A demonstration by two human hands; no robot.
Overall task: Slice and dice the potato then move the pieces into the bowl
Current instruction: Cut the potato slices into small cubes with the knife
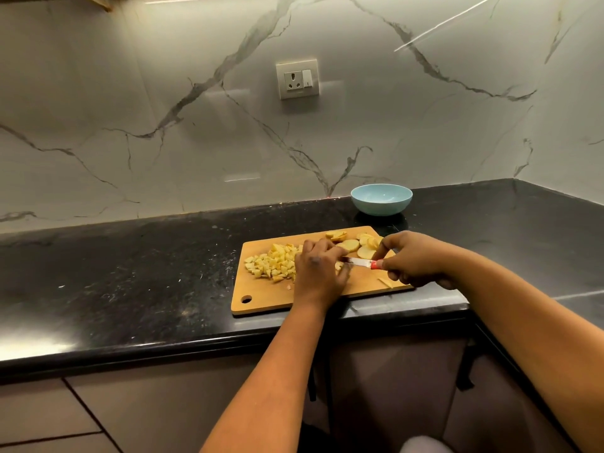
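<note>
Wooden board (261, 299) on bench: potato slice (340, 265) pinned under left hand (318, 266), knife (361, 263) gripped by right hand (411, 261). Firm, wet-slippery pieces likely; best scooped underneath into bowl (381, 199).

White marble-look wall (163, 93) with grey veins, socket with switch (297, 79) at centre. Glossy black speckled worktop (130, 273) turning a corner at right. Brown cabinet fronts (147, 413) below. Warm light.

One cutting board (261, 297), one bowl (381, 199), one knife (361, 263), two hands, one wall socket (297, 79).
</note>
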